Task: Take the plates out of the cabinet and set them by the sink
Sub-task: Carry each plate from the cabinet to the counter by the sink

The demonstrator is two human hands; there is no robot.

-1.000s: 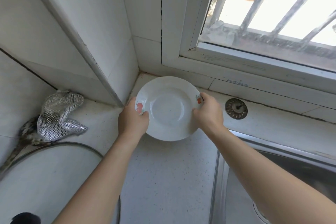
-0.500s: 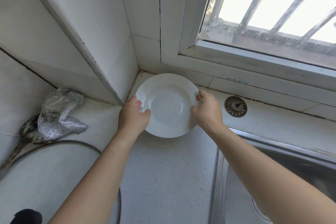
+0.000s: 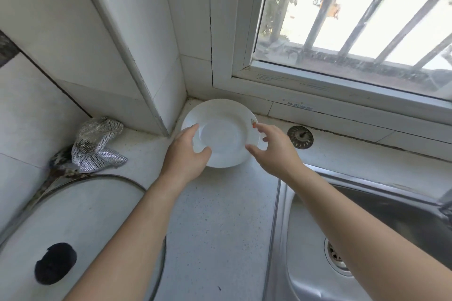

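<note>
Down sits the round white ceramic plate (image 3: 221,137) on the speckled pale countertop (image 3: 220,215). The left hand (image 3: 186,154) is loosened, thumb touching the rim. The right hand (image 3: 271,149) is spread, clear. Both gripped it moments ago.

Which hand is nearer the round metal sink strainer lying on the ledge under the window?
Right. The right hand hovers just left of the strainer, by the plate's right rim; the left hand is at the plate's left edge, farther off.
</note>
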